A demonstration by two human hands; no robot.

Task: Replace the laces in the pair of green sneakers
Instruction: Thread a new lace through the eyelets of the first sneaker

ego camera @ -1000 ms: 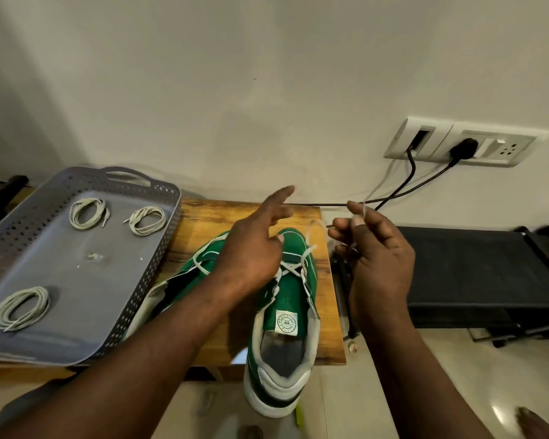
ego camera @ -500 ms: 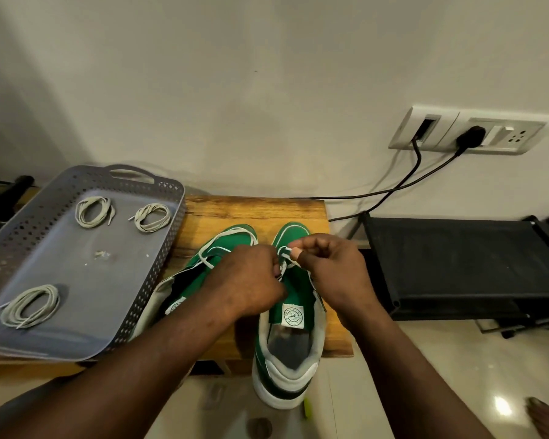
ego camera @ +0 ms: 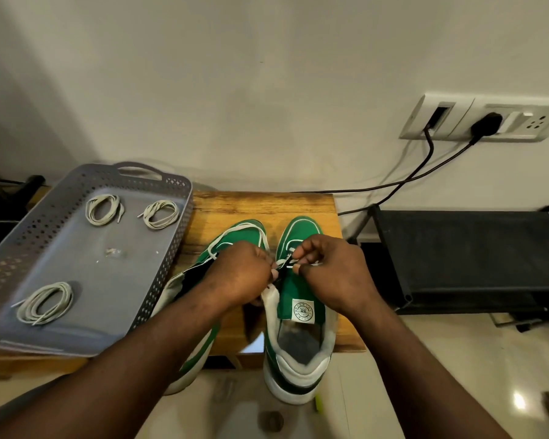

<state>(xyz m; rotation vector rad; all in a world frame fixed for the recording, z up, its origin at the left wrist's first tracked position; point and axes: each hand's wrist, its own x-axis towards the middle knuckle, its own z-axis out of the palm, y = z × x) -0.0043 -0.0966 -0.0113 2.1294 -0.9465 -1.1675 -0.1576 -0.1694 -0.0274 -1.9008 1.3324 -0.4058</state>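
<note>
In the head view, two green canvas sneakers with white soles stand side by side on a small wooden table (ego camera: 260,205), toes toward the wall and heels hanging over the near edge. Both hands meet above the eyelets of the right-hand sneaker (ego camera: 300,299). The right hand (ego camera: 333,274) has its fingers curled and pinches a thin white lace (ego camera: 282,265) between thumb and fingertips. The left hand (ego camera: 241,274), also curled, grips the same lace at the shoe's inner edge. The left-hand sneaker (ego camera: 238,237), partly hidden under the left forearm, has a loose white lace (ego camera: 246,228) draped over its toe. To the left, partly on the table, sits a grey perforated plastic tray (ego camera: 171,248) holding three coiled pale laces: two near the far end (ego camera: 103,209) (ego camera: 160,213) and one near the front (ego camera: 45,302). On the wall to the right is a white socket panel (ego camera: 517,122) with black cables (ego camera: 425,166) hanging down toward a low black rack (ego camera: 466,248).
</note>
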